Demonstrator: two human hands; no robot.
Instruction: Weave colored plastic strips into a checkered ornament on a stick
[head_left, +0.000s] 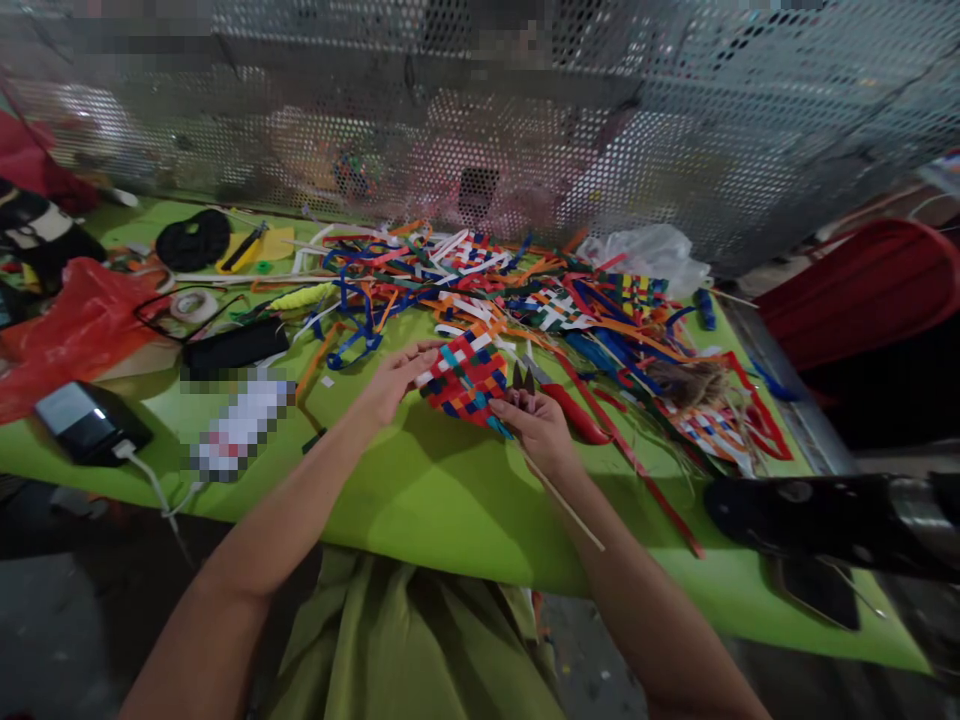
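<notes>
A small mat woven from multicoloured strips (463, 378) is held up between my two hands above the green tabletop. My left hand (401, 380) pinches its left edge, fingers behind and thumb near the rim. At its lower right corner, my right hand (536, 425) is closed on it. A thin pale stick (566, 502) runs from under the right hand toward the forearm. Two dark pointed metal tips (523, 378) rise just above the right fingers; whether that hand holds them I cannot tell. Right beside it lies a tool with a red handle (576, 412).
A tangle of coloured strips (420, 275) spreads across the back of the green table (450, 520), before a perforated metal panel (375, 130). Leftward are a black case (236, 347), a power bank (91, 422) with a cable and a red plastic bag (94, 310). A black arm (817, 515) juts in from the right.
</notes>
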